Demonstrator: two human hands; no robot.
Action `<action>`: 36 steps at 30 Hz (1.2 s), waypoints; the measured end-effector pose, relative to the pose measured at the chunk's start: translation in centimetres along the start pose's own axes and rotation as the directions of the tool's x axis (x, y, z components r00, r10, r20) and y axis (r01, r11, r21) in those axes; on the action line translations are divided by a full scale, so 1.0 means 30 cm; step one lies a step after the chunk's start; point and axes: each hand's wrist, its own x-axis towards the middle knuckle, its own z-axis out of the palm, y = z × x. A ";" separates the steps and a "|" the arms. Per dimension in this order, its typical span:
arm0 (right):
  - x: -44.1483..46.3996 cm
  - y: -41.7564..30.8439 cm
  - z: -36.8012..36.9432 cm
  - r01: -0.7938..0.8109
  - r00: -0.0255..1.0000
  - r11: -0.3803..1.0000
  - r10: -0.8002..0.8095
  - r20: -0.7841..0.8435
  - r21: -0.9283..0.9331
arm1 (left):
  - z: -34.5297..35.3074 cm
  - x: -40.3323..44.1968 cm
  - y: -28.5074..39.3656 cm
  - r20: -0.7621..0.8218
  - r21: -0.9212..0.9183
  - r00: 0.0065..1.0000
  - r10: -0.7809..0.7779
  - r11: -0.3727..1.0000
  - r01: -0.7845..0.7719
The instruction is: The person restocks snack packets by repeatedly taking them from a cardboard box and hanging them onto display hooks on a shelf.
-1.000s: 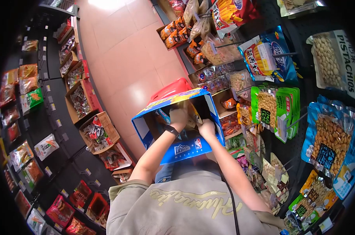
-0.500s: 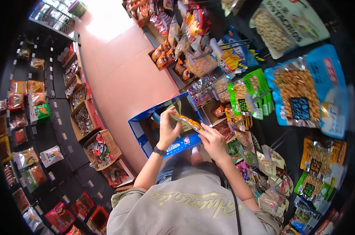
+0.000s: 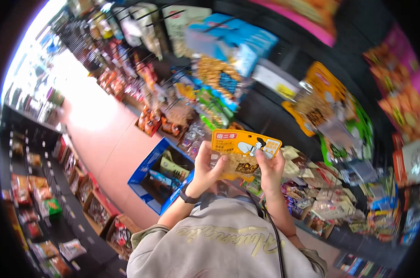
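Note:
Both hands hold an orange snack bag [image 3: 245,149] in front of my chest, its printed face turned up. A see-through lower part shows pale nuts or seeds inside. My left hand [image 3: 204,170] grips the left edge with the thumb on the front. My right hand [image 3: 271,169] pinches the right edge, also thumb on top. Below and left of the bag stands an open blue carton [image 3: 144,172]. Inside it lie a pale green packet [image 3: 174,167] and a blue packet [image 3: 161,179].
At right, a dark rack carries hanging packs, including an orange bag [image 3: 328,76] and a blue nut bag [image 3: 261,39]. Loose packets [image 3: 328,204] are heaped on the lower shelf. Cartons of snacks [image 3: 98,208] line the left shelf beside the tiled aisle [image 3: 112,162].
My view has swung right, toward the rack. The orange bag, seen edge-on above the carton before, is now turned face up and away from the carton, which sits farther left.

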 end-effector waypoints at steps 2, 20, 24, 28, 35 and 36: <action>0.002 -0.047 -0.075 0.062 0.994 0.997 -0.059 -0.088 0.037 | 0.109 0.031 0.037 0.093 -0.046 0.994 -0.056 0.997 0.060; 0.098 -0.289 -0.220 0.481 0.802 0.861 -0.509 -0.314 -0.166 | 0.527 0.271 0.125 0.124 -0.264 0.986 0.111 0.962 -0.075; 0.122 -0.285 -0.230 0.466 0.806 0.864 -0.504 -0.312 -0.192 | 0.542 0.286 0.137 0.109 -0.306 0.988 0.111 0.949 -0.073; 0.143 -0.280 -0.236 0.493 0.789 0.849 -0.528 -0.315 -0.189 | 0.550 0.318 0.119 0.124 -0.279 0.986 0.109 0.958 -0.071; 0.195 -0.266 -0.262 0.506 0.776 0.838 -0.545 -0.316 -0.204 | 0.586 0.371 0.077 0.077 -0.311 0.990 0.120 0.946 -0.091; 0.216 -0.261 -0.273 0.512 0.773 0.834 -0.552 -0.313 -0.205 | 0.591 0.390 0.067 0.082 -0.294 0.990 0.119 0.952 -0.090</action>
